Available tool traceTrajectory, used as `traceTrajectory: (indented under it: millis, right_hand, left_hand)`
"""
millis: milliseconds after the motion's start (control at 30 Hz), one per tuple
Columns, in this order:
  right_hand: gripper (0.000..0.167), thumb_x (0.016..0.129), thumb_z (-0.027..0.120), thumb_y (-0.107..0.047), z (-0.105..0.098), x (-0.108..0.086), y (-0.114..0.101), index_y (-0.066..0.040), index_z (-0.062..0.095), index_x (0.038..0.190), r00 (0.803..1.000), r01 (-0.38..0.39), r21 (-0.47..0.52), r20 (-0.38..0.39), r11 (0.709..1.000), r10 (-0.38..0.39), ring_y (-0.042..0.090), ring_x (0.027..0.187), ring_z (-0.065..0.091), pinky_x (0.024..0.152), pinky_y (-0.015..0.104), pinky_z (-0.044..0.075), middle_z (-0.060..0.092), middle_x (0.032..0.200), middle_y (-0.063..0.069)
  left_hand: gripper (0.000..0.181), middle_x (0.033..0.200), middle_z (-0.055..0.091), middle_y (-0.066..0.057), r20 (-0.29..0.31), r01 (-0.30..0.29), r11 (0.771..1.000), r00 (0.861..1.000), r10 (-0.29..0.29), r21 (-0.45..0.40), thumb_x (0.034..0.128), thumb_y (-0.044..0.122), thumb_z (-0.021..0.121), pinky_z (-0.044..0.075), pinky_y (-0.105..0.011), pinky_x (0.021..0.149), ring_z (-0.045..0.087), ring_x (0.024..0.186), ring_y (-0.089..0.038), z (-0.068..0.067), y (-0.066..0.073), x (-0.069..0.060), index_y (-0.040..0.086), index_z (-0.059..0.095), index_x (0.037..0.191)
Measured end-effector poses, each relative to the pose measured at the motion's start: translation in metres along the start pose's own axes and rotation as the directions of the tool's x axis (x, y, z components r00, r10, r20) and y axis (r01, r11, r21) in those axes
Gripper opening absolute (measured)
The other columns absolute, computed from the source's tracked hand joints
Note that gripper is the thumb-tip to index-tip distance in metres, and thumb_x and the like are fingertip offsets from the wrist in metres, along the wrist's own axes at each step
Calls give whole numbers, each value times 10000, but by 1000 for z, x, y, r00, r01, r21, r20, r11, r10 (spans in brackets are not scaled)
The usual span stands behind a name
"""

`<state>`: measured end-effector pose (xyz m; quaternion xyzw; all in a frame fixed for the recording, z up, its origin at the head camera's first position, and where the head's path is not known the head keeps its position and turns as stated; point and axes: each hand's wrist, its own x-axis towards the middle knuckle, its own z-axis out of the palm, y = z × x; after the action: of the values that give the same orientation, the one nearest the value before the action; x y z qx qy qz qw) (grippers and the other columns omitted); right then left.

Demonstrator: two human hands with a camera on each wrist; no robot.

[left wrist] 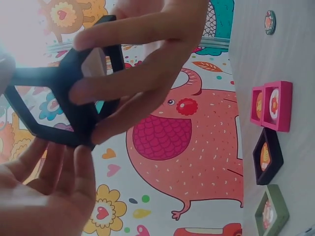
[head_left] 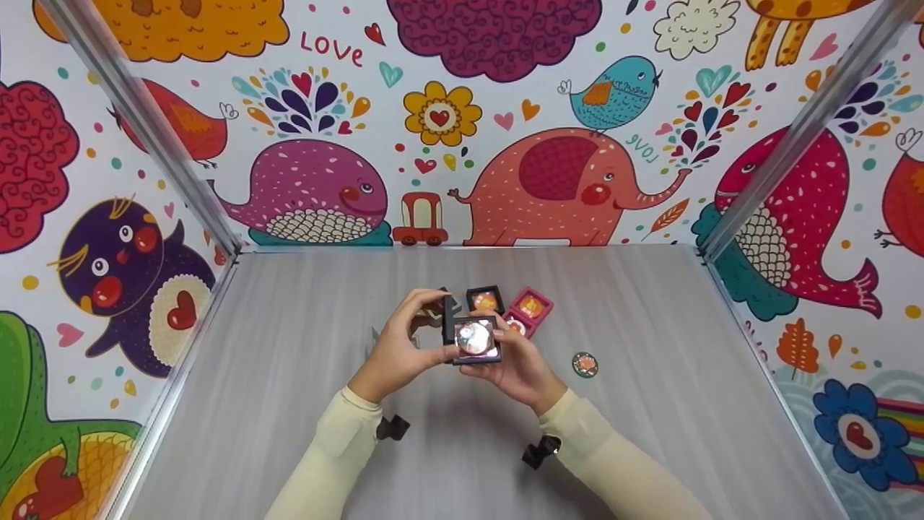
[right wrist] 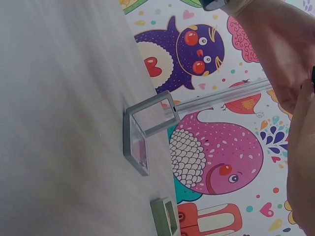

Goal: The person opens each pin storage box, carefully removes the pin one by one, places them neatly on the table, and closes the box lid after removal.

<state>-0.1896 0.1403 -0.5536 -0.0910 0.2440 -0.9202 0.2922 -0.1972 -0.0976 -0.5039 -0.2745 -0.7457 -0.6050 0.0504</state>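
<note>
Both hands hold a black hinged case (head_left: 498,359) with its two square halves unfolded. My left hand (head_left: 401,350) grips the upright half and sets its thumb on the near edge. My right hand (head_left: 527,365) pinches the other half by its right side, where a shiny round badge (head_left: 475,337) shows. Seen in the left wrist view, my right hand (left wrist: 157,64) has its fingers over the case (left wrist: 54,135), and my left hand (left wrist: 54,196) supports it from the opposite side. The right wrist view shows only parts of both hands, the case nearly out of frame.
Beyond the hands lie a black case (head_left: 485,289) and a pink case (head_left: 545,307) with round badges. A loose badge (head_left: 585,365) lies to the right. On the left, a grey case (right wrist: 128,140) stands unfolded near a green case (right wrist: 160,216). Patterned walls surround the table.
</note>
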Motion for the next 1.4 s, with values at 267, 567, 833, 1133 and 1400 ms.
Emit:
traceTrajectory:
  millis: [267, 567, 833, 1133, 1400]
  right_hand:
    - [440, 1108, 482, -132, 3, -2, -8, -166, 425, 1543, 994, 102, -329, -5, 939, -110, 400, 1305, 619, 1063, 612, 537, 455, 1526, 243]
    - [675, 1002, 782, -66, 22, -4, -31, -155, 457, 1587, 943, 286, -930, 230, 230, -242, 292, 1431, 533, 1210, 563, 399, 592, 1520, 100]
    - [708, 954, 875, -185, 33, -1, -36, -204, 538, 1577, 944, 284, -926, 316, -249, -97, 135, 1340, 574, 1168, 444, 473, 619, 1473, -69]
    - [606, 918, 871, -212, 28, -3, -36, -193, 649, 1481, 880, 378, -856, 450, -353, -149, 165, 1166, 580, 986, 398, 570, 612, 1291, 0]
    - [376, 898, 825, -118, 16, -16, -64, -152, 784, 1270, 872, 358, -893, 424, -273, -244, 177, 1035, 594, 825, 341, 562, 589, 1126, -11]
  left_hand:
    - [703, 1434, 583, -53, 16, 15, 996, 1000, -14, -93, 899, 140, 917, 526, -432, 1107, 572, 1298, -251, -5, -4, -5, 120, 573, 1511]
    - [678, 1447, 580, -5, 23, 47, 996, 999, -46, -80, 909, 134, 899, 520, -414, 1112, 568, 1308, -224, -11, -7, -9, 210, 578, 1501]
    - [678, 1461, 567, 16, 33, 66, 997, 997, -64, -45, 915, 166, 897, 515, -409, 1121, 567, 1313, -214, -8, -12, -17, 239, 579, 1510]
    - [753, 1476, 544, -16, 86, 111, 993, 990, -108, -38, 927, 175, 891, 513, -397, 1124, 535, 1347, -236, -7, -25, -39, 226, 514, 1576]
    - [767, 1518, 511, -54, 98, 210, 977, 972, -212, 28, 909, 133, 906, 463, -397, 1172, 500, 1412, -281, -20, -52, -80, 206, 523, 1570]
